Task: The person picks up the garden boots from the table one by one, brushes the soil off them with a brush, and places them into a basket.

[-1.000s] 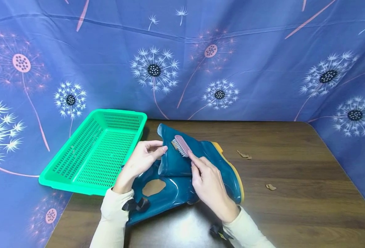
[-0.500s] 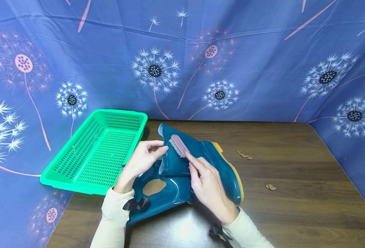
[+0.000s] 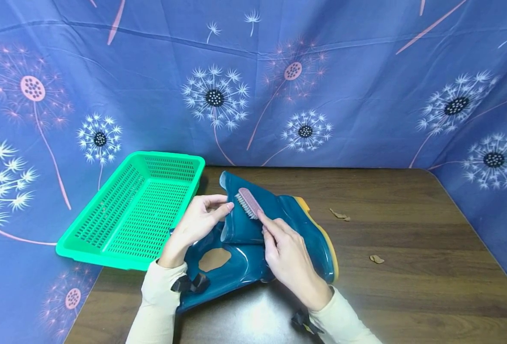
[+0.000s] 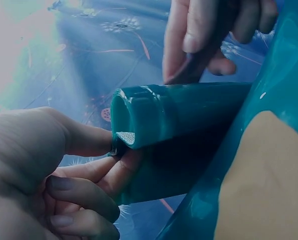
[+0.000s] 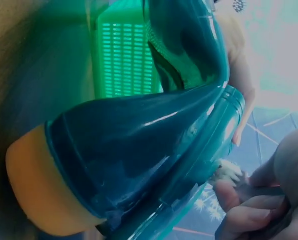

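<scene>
Two glossy teal rubber boots lie overlapping on their sides. The upper boot [image 3: 244, 232] has a yellow sole edge and its shaft opening faces left. My left hand [image 3: 195, 220] pinches the rim of that opening between thumb and fingers, as the left wrist view shows up close. In my right hand [image 3: 289, 253] is a scrub brush [image 3: 250, 201] with a pinkish back and pale bristles, lying against the upper boot's shaft near the rim. The lower boot [image 3: 246, 274], nearer to me, bears a flat tan oval patch [image 3: 214, 259].
A green slotted plastic basket [image 3: 102, 261] stands at the left, tight beside my left forearm. Two tan scraps, one farther [image 3: 339, 215] and one nearer [image 3: 376, 259], lie right of the boots on the wooden table [image 3: 429, 229]. Dandelion-print cloth [image 3: 348, 95] hangs behind.
My right hand and the brush have shifted slightly left across the shaft towards the rim, then stayed nearly still. The left hand and both boots have hardly moved.
</scene>
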`<state>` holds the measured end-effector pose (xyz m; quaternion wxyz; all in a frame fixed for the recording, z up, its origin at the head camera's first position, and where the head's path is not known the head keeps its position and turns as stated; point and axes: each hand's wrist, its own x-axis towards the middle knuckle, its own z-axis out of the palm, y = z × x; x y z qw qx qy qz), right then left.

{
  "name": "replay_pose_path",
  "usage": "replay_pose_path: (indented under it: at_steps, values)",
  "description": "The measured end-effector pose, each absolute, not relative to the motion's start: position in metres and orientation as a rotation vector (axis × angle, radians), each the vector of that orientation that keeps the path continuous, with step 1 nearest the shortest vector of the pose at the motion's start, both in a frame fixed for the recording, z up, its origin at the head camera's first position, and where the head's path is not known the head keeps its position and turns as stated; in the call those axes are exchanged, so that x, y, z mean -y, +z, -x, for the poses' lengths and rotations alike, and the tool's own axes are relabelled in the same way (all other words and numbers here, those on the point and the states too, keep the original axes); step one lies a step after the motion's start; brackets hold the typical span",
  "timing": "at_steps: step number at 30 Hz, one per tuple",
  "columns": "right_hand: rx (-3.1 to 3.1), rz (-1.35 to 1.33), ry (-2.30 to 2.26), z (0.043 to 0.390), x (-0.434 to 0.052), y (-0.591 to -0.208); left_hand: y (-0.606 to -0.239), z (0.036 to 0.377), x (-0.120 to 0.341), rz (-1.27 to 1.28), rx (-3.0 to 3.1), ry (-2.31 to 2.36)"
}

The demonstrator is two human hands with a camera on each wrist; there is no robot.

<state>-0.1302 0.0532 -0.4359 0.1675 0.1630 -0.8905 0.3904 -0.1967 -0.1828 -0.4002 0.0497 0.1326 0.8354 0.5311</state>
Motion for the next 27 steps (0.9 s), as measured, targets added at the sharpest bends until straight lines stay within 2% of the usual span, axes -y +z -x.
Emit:
replay_pose_path:
  at_steps: [8,16,23,27]
  values:
    - [2.574,-0.35,1.039,0.133,-0.057,-0.435,-0.4,0.197,0.182,-0.393,-2.554,1.608]
    - [2.596,-0.484,1.092,0.129,-0.056,-0.432,-0.402,0.197,0.182,-0.415,-2.562,1.606]
    - [2.629,-0.367,1.035,0.128,-0.059,-0.426,-0.402,0.196,0.18,-0.414,-2.57,1.608]
    - [2.512,-0.42,1.086,0.127,-0.059,-0.422,-0.401,0.195,0.179,-0.424,-2.561,1.619]
